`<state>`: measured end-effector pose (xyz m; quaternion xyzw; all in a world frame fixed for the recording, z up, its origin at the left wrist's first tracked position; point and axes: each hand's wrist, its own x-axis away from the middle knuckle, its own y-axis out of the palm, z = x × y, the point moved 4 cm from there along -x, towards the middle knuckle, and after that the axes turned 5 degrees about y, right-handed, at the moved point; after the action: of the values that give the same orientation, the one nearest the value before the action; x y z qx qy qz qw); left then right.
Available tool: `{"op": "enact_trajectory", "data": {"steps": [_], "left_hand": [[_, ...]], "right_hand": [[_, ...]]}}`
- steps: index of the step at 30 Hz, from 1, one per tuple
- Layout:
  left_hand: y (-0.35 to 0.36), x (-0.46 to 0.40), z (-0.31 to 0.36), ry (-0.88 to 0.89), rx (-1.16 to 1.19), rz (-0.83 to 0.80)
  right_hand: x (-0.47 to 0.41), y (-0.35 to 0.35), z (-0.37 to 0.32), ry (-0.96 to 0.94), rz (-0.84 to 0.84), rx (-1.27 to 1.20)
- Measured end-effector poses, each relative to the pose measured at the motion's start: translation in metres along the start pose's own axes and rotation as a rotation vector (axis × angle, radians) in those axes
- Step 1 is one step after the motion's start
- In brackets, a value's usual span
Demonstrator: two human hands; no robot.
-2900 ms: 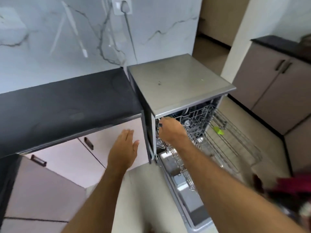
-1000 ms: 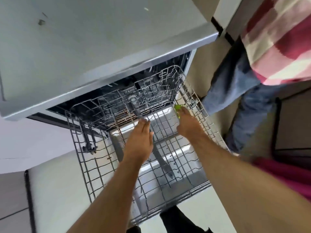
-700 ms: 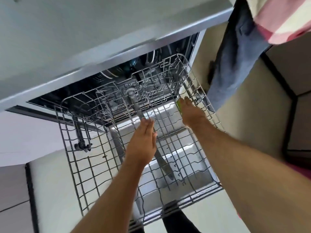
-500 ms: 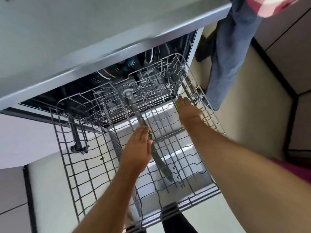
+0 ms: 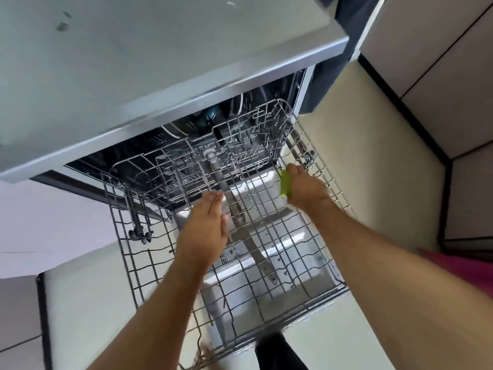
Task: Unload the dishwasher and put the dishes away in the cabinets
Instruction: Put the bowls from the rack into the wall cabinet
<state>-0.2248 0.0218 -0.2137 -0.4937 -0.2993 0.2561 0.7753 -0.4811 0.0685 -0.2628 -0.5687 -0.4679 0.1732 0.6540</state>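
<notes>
Head view, looking down over an open dishwasher [image 5: 165, 76] with its grey top panel filling 10 to 12 o'clock. Upper wire rack [image 5: 149, 265] pulled out fully over the lowered door [image 5: 269, 284], spray arm [image 5: 248, 236] visible through the wires at centre. Left hand [image 5: 205, 228] extended flat above the rack's middle, fingers straight and pressed together, thumb alongside, gripping nothing; whether touching the wires cannot be told. Right hand [image 5: 306, 190] at 2 o'clock of the rack, fingers curled round a small green item [image 5: 285, 184] near the rack's right edge; nature of the item unclear. Deep inside the tub at 12 o'clock, rims of plates [image 5: 237, 108] standing on edge, plus a dark round dish [image 5: 206, 118] just beside them. Pale floor [image 5: 360, 156] at 3 o'clock, beige cabinet fronts [image 5: 440, 62] at 1 to 2 o'clock. Pink sleeve [image 5: 466, 268] at 4 o'clock; dark trouser leg [image 5: 277, 351] at 6 o'clock.
</notes>
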Motion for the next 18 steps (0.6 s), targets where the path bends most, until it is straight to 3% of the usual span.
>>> {"op": "enact_trajectory", "data": {"steps": [7, 11, 18], "left_hand": [[-0.077, 0.042, -0.008, 0.018, -0.035, 0.152], [-0.122, 0.081, -0.015, 0.044, -0.051, 0.232], [-0.188, 0.163, -0.048, 0.040, -0.101, 0.389]], "right_hand": [[0.088, -0.053, -0.048, 0.037, 0.093, -0.099], [0.138, -0.071, -0.090, 0.077, 0.079, -0.282], [0.219, -0.113, -0.173, -0.011, 0.164, -0.323]]}}
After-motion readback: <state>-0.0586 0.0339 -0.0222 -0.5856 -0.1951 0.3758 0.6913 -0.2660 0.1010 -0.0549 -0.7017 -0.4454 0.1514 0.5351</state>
